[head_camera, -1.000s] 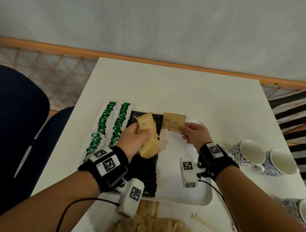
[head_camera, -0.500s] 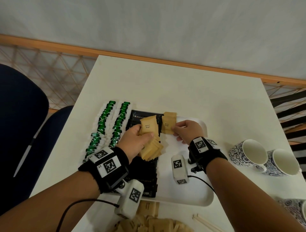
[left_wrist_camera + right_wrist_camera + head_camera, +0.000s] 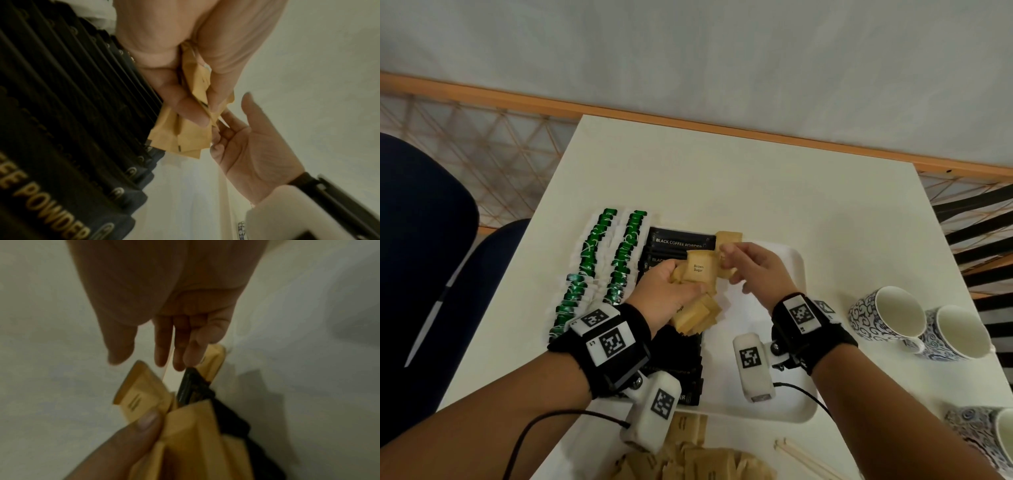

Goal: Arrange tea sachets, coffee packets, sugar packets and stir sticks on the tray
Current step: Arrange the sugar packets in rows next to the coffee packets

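My left hand [image 3: 681, 281] grips a fanned bunch of brown sugar packets [image 3: 698, 270] over the white tray [image 3: 774, 406], beside the black coffee packets [image 3: 678, 240]. In the left wrist view its thumb and fingers [image 3: 193, 113] pinch the sugar packets [image 3: 191, 141]. My right hand [image 3: 732, 263] is next to the bunch with straight fingers [image 3: 164, 353] and holds nothing; its fingertips touch the bunch's edge. One sugar packet [image 3: 727, 238] lies at the tray's far end. Green tea sachets [image 3: 599, 260] lie in two rows left of the coffee.
A loose heap of sugar packets [image 3: 698, 459] lies at the table's near edge, with wooden stir sticks [image 3: 804, 459] to its right. Patterned cups [image 3: 893, 315] stand to the right of the tray. A dark blue chair [image 3: 421, 274] is on the left.
My right hand carried sugar packets to the tray's far end, let them go, and came back left to the bunch. The left hand has stayed in place with its bunch.
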A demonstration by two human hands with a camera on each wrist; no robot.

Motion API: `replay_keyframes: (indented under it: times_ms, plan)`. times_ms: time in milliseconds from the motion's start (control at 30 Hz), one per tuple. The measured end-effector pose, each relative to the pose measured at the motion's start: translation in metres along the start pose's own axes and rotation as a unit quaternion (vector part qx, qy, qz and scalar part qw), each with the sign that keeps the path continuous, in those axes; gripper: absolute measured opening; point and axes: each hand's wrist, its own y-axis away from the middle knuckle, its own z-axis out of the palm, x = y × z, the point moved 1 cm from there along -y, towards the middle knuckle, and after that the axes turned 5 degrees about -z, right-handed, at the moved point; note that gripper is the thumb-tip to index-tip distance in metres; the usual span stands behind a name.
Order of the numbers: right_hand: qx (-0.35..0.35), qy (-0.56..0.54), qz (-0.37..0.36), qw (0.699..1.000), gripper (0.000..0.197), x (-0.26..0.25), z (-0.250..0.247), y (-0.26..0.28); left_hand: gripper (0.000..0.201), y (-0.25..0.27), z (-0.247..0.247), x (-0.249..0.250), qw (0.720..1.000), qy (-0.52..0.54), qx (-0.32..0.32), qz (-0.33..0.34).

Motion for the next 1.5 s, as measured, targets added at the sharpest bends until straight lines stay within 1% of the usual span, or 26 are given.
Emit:
replay_keyframes:
  times_ms: [67,100,133,300,367,467,533,667,867,933,1000,1100,1267,1333,1433,1467,1500]
  plan:
    - [-0.064,-0.017,-0.005,0.998,0.013,-0.006,0.006,0.006,0.024,0.001,0.002,0.0,1.0,-0.006,0.003,0.002]
    - [-0.078,-0.021,-0.01,0.997,0.01,-0.007,0.007,0.007,0.024,0.001,0.003,0.0,1.0,-0.006,0.003,0.003]
    - [-0.077,-0.024,-0.014,0.997,0.011,-0.007,0.007,0.007,0.025,0.002,0.004,0.0,1.0,-0.004,0.001,0.004]
    - [0.005,-0.109,0.02,0.994,0.01,0.003,-0.009,0.002,0.024,0.005,-0.002,0.001,1.0,0.018,0.0,-0.017]
    - [0.028,-0.08,0.036,0.996,0.008,0.011,-0.016,-0.001,0.022,0.004,-0.006,0.001,0.999,0.026,0.005,-0.032]
    - [0.031,-0.014,0.055,0.998,0.003,0.023,-0.019,-0.007,0.02,0.002,-0.01,0.001,0.998,0.033,0.008,-0.047]
    - [0.033,0.011,0.057,0.998,0.006,0.027,-0.017,-0.011,0.023,0.001,-0.01,0.002,0.998,0.036,0.003,-0.057]
    - [0.039,0.061,0.036,0.997,0.009,0.03,-0.012,-0.02,0.035,0.0,-0.01,0.003,0.997,0.031,-0.021,-0.066]
    - [0.061,0.11,0.018,0.992,0.014,0.036,-0.01,-0.031,0.039,-0.002,-0.01,0.004,0.997,0.026,-0.038,-0.058]
    - [0.065,0.127,0.013,0.99,0.017,0.038,-0.009,-0.033,0.039,-0.003,-0.01,0.003,0.997,0.028,-0.041,-0.056]
    - [0.069,0.14,0.013,0.988,0.025,0.039,-0.009,-0.035,0.038,-0.003,-0.01,0.002,0.997,0.032,-0.042,-0.055]
    - [0.077,0.137,0.018,0.987,0.032,0.04,-0.009,-0.035,0.038,-0.003,-0.012,0.0,0.997,0.031,-0.042,-0.055]
    - [0.077,0.135,0.024,0.988,0.034,0.041,-0.011,-0.034,0.042,-0.006,-0.013,-0.002,0.998,0.033,-0.026,-0.053]
    - [0.089,0.126,0.02,0.988,0.029,0.038,-0.012,-0.029,0.042,-0.006,-0.012,-0.002,0.998,0.038,-0.023,-0.049]
    - [0.114,0.107,-0.014,0.988,0.017,0.026,-0.013,-0.016,0.037,-0.006,-0.01,-0.002,0.998,0.051,-0.018,-0.041]
    - [0.104,0.09,-0.023,0.99,0.015,0.021,-0.012,-0.01,0.035,-0.006,-0.009,-0.002,0.998,0.054,-0.017,-0.038]
    - [0.077,0.067,-0.025,0.994,0.013,0.016,-0.01,-0.004,0.032,-0.005,-0.007,-0.001,0.998,0.056,-0.017,-0.034]
